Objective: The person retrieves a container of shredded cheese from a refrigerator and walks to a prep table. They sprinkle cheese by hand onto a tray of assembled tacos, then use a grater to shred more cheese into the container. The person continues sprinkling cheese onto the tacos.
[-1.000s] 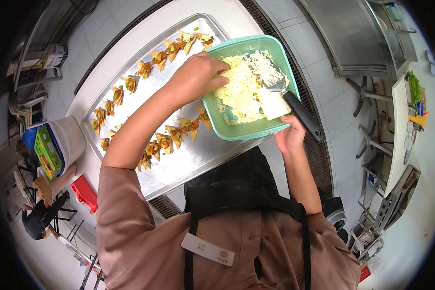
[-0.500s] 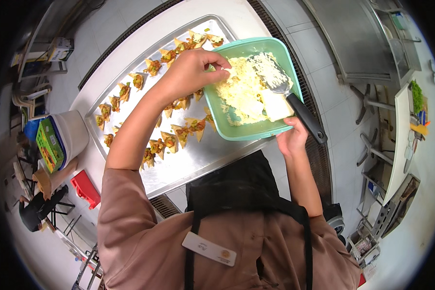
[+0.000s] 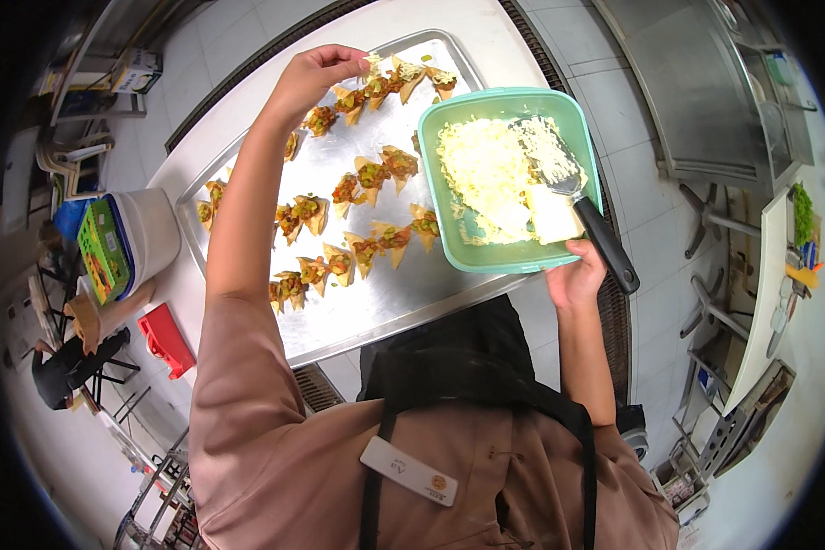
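Over the far row of filled pastry cups (image 3: 372, 174) on a metal baking tray (image 3: 431, 291), my left hand (image 3: 325, 73) pinches a little grated cheese (image 3: 374, 62) between thumb and fingertips. Some cups at that far end carry pale shreds on their reddish-green filling. My right hand (image 3: 577, 275) grips the near right corner of a mint-green plastic container (image 3: 486, 260), holding it above the tray's right side. Inside lie a heap of grated cheese (image 3: 481, 170), a cheese block (image 3: 552, 214) and a black-handled metal utensil (image 3: 605, 240) whose head is covered in shreds.
The tray rests on a white table (image 3: 376, 27). At the table's left stand a white tub (image 3: 147, 234), a green box (image 3: 104, 252) and a red plastic item (image 3: 165, 341). A steel cabinet (image 3: 674, 82) is at the far right; a person (image 3: 64, 371) is at far left.
My left hand has moved from the container, away and left to the far row of cups, carrying grated cheese. The container and right hand sit slightly farther right in view.
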A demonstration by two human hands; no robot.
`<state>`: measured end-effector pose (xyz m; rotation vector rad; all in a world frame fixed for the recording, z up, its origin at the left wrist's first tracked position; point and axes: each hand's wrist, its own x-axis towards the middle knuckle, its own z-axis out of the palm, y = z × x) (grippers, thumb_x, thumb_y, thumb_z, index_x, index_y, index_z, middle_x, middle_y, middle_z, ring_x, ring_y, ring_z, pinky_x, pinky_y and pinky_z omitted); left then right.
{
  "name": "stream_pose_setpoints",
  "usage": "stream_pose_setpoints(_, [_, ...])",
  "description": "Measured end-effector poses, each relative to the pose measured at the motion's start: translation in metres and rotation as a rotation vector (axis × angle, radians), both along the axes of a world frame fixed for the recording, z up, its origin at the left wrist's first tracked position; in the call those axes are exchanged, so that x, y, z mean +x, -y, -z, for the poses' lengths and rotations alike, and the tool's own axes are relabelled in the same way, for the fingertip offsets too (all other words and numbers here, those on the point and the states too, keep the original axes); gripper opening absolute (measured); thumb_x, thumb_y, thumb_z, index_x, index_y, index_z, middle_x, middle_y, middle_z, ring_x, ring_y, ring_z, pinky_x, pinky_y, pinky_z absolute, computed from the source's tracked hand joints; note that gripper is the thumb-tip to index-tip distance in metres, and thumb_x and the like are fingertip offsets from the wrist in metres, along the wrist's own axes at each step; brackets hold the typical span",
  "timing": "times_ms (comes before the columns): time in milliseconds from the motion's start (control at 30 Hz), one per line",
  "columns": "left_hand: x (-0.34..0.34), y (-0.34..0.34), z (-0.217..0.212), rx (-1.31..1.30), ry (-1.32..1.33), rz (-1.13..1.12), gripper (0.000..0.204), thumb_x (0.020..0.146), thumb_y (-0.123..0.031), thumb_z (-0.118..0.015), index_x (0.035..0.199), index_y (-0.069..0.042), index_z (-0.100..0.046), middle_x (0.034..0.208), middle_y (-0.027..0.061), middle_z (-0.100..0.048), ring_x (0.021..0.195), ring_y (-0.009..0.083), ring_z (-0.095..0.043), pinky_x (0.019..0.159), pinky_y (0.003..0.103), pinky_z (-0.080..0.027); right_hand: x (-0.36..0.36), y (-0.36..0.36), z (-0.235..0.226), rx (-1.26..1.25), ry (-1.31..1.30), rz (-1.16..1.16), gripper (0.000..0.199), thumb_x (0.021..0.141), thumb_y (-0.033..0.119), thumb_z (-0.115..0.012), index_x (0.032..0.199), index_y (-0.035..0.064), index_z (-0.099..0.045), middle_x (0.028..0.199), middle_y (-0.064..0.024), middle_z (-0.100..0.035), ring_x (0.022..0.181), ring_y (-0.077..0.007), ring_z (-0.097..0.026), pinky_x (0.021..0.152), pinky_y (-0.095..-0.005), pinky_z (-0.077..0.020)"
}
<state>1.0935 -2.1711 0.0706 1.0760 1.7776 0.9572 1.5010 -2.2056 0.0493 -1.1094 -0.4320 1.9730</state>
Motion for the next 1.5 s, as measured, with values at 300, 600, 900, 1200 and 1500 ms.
stream_pose_setpoints(300, [-0.018,-0.012,0.073,-0.150,-0.446,0.072,0.027,0.085,-0.025,-0.061,0.104,-0.007,-0.066,0.088,0.0059,-0.067,0.076,0.0144,-0.061,0.073,0.027,-0.047,-0.006,-0.002,-0.006,0.005,0.047,-0.006,0.055,0.066,0.017,-0.053,0.119,0.0007,-0.051,0.114,-0.0114,-0.057,0.103,-0.0243,-0.056,0.079,-0.0365,-0.0478])
stream_pose_setpoints(600, [-0.012,-0.029,0.096,-0.006,-0.731,0.202,0.021,0.081,-0.018,-0.061,0.098,-0.007,-0.067,0.086,0.0104,-0.067,0.075,0.0233,-0.062,0.072,0.033,-0.049,0.001,-0.002,-0.005,-0.003,0.043,-0.010,0.054,0.068,0.016,-0.052,0.119,-0.0004,-0.051,0.115,-0.0121,-0.057,0.103,-0.0244,-0.056,0.078,-0.0356,-0.0477])
stream_pose_setpoints(900, [0.023,-0.018,0.046,0.194,-0.895,0.130,0.018,0.082,-0.019,-0.063,0.095,-0.009,-0.069,0.089,0.0105,-0.066,0.082,0.0250,-0.061,0.074,0.034,-0.048,0.003,-0.006,0.005,-0.001,0.016,-0.003,0.054,0.068,0.015,-0.052,0.119,-0.0006,-0.050,0.115,-0.0118,-0.057,0.102,-0.0243,-0.056,0.081,-0.0363,-0.0468])
stream_pose_setpoints(1200, [0.163,0.007,-0.033,0.435,-0.663,0.571,0.022,0.077,-0.019,-0.068,0.096,-0.007,-0.068,0.086,0.0079,-0.065,0.086,0.0249,-0.057,0.079,0.035,-0.047,0.016,-0.011,0.001,-0.001,-0.093,-0.020,0.039,0.071,0.007,-0.053,0.109,-0.0020,-0.054,0.107,-0.0126,-0.059,0.099,-0.0234,-0.057,0.085,-0.0369,-0.0459])
stream_pose_setpoints(1500, [0.157,0.023,-0.031,0.446,-0.813,0.735,0.014,0.075,-0.016,-0.065,0.087,-0.008,-0.067,0.078,0.0060,-0.061,0.084,0.0231,-0.056,0.078,0.036,-0.046,-0.004,0.005,-0.004,0.016,-0.041,-0.049,0.049,0.070,0.010,-0.051,0.117,-0.0025,-0.049,0.114,-0.0137,-0.057,0.105,-0.0251,-0.055,0.089,-0.0381,-0.0442])
